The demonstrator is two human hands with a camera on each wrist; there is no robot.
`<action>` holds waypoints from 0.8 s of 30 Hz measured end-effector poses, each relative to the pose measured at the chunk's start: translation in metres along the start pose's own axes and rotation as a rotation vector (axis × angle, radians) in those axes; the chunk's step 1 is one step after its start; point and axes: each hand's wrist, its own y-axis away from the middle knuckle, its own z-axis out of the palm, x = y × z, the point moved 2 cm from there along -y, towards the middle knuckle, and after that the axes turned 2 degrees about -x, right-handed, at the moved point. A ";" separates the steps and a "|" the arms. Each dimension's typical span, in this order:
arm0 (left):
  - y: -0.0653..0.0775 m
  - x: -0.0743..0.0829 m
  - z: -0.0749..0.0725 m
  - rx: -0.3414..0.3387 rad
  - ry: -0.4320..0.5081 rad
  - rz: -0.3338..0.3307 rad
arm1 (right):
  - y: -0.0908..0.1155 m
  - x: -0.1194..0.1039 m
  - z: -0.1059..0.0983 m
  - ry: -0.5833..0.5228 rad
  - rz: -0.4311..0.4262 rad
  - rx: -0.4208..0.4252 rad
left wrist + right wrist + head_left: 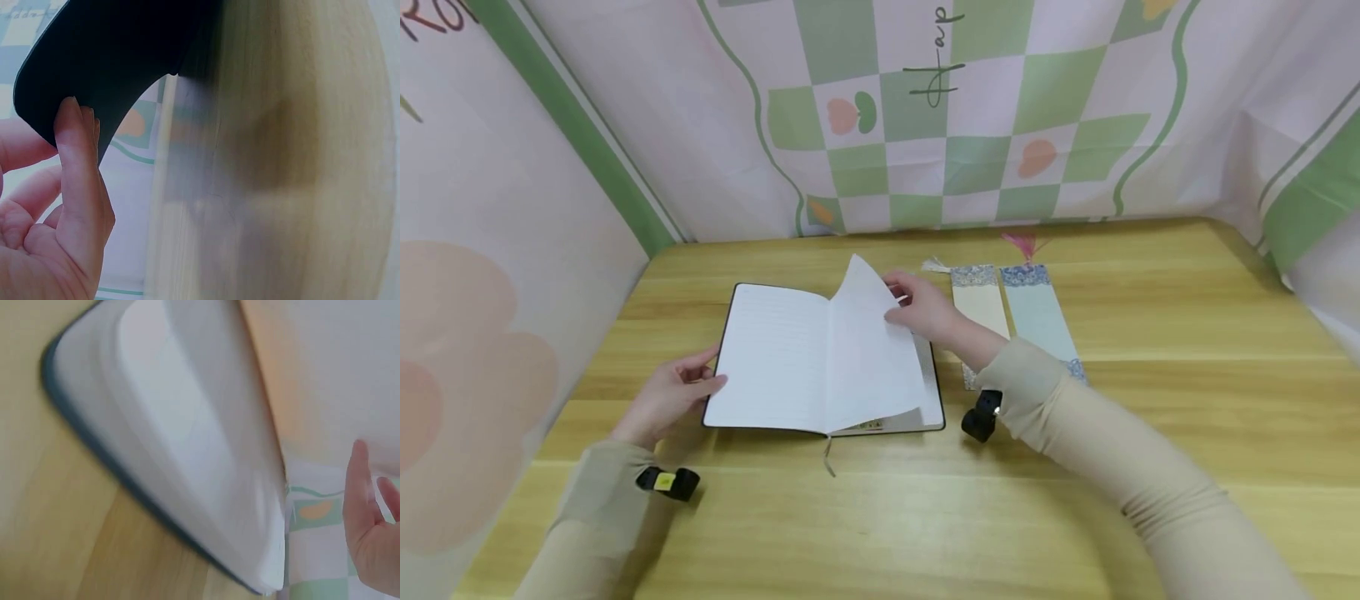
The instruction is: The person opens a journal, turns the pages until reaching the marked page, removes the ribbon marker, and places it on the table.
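An open notebook point(771, 358) with a dark cover lies on the wooden table, its left page faintly ruled. My left hand point(662, 400) grips the notebook's left edge; the left wrist view has thumb and fingers pinching the dark cover point(119, 56). On the other side, my right hand point(928, 312) holds a lifted page point(876, 358) near its upper outer edge, thumb in front and fingers behind. More pages show beneath that raised page in the right wrist view, where a finger of my right hand point(369, 531) touches its underside.
Just right of the notebook lie a cream bookmark point(981, 304) with a white tassel and a pale blue bookmark point(1037, 312) with a pink tassel. My right forearm partly covers both. A thin ribbon point(828, 460) hangs from the notebook's spine. Patterned cloth point(917, 175) stands behind the table.
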 end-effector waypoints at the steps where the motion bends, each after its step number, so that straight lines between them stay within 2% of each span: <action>1: 0.000 0.000 0.000 0.001 -0.001 0.004 | 0.001 -0.001 0.001 -0.051 0.029 -0.002; 4: 0.000 0.000 0.000 0.002 0.003 0.009 | 0.003 -0.004 0.003 -0.195 0.094 -0.014; 7: 0.001 0.000 0.000 0.001 0.004 0.011 | 0.004 -0.009 0.007 -0.283 0.107 -0.022; 12: 0.000 0.001 0.000 -0.003 0.002 0.008 | 0.007 -0.018 0.013 -0.403 0.059 -0.083; 16: 0.000 0.002 0.000 -0.003 -0.001 0.004 | 0.008 -0.023 0.018 -0.450 0.002 -0.181; 18: 0.001 0.002 0.000 -0.004 0.000 0.004 | 0.008 -0.024 0.023 -0.435 -0.016 -0.231; 20: 0.001 0.002 0.000 -0.006 0.002 0.004 | 0.007 -0.024 0.028 -0.366 -0.039 -0.277; 24: 0.001 0.002 0.000 -0.009 0.006 0.004 | 0.007 -0.025 0.042 -0.086 -0.130 -0.339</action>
